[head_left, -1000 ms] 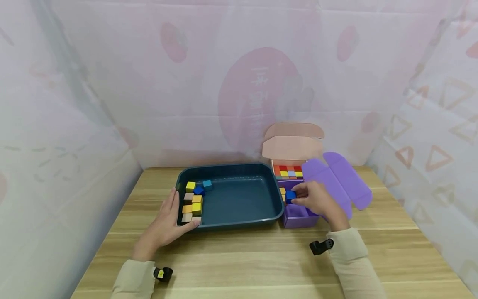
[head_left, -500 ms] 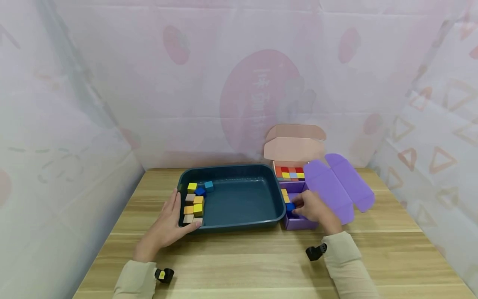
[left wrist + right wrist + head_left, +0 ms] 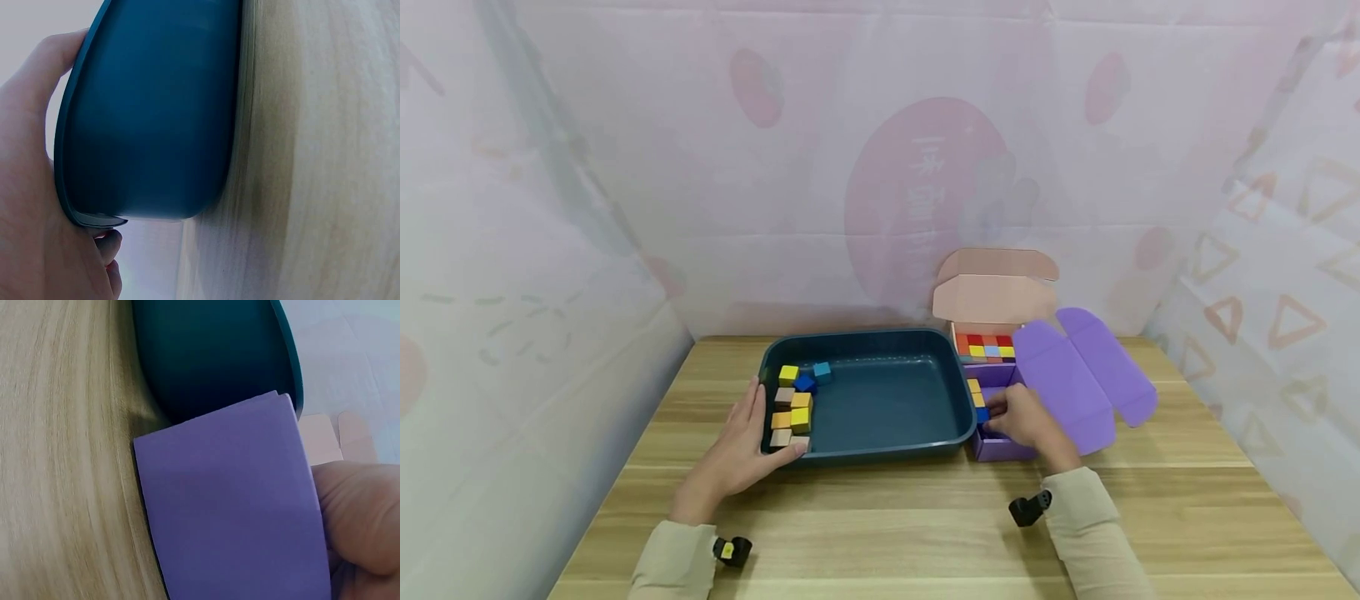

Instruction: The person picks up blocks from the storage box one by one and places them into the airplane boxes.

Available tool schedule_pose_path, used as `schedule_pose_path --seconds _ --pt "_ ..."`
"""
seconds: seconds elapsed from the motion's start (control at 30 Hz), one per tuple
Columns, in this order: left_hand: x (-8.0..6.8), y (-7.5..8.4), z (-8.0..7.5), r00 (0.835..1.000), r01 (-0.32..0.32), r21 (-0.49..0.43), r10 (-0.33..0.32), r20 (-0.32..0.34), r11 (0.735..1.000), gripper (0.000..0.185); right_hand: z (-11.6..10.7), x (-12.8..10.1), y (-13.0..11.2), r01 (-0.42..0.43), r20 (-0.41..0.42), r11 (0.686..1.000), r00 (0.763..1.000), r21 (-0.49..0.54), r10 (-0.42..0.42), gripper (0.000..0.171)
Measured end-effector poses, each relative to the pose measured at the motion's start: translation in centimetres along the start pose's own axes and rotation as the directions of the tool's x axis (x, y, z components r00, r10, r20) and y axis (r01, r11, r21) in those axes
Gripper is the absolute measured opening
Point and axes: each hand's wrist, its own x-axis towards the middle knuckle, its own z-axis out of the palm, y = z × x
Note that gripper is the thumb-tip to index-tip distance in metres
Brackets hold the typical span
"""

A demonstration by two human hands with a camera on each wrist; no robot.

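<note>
My left hand rests at the near left corner of a dark teal tray, fingers straight along its side and thumb across the rim. Coloured wooden cubes in yellow, orange, blue and bare wood sit at the tray's left end. Inside an opened purple box, my right hand pinches a dark blue cube by the left wall. It lines up with yellow-orange cubes behind it. In the right wrist view, the box wall hides the fingertips and cube.
Behind the purple box stands an opened pale pink box with rows of coloured cubes. The purple lid spreads out to the right. All of this stands on a wooden table against a printed cloth backdrop.
My right hand has moved down into the purple box and nearer the front, taking the dark blue cube to the row along the left wall. My left hand stays at the tray.
</note>
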Motion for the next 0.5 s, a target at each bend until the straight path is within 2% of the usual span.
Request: schedule_pose_path --seconds 0.13,0.33,0.5 --pt "0.0 0.0 0.0 1.0 -0.003 -0.001 0.003 0.001 1.0 0.13 0.0 0.1 -0.3 -0.023 -0.024 1.0 0.999 0.012 0.023 0.026" --pt "0.1 0.1 0.1 1.0 -0.014 -0.004 0.014 -0.002 1.0 0.13 -0.6 -0.1 -0.4 -0.031 -0.011 0.999 0.999 0.021 0.031 0.033" --pt "0.1 0.1 0.3 1.0 -0.015 -0.006 0.015 -0.004 1.0 0.129 -2.0 -0.5 -1.6 0.005 -0.05 1.0 0.999 0.009 -0.005 0.038"
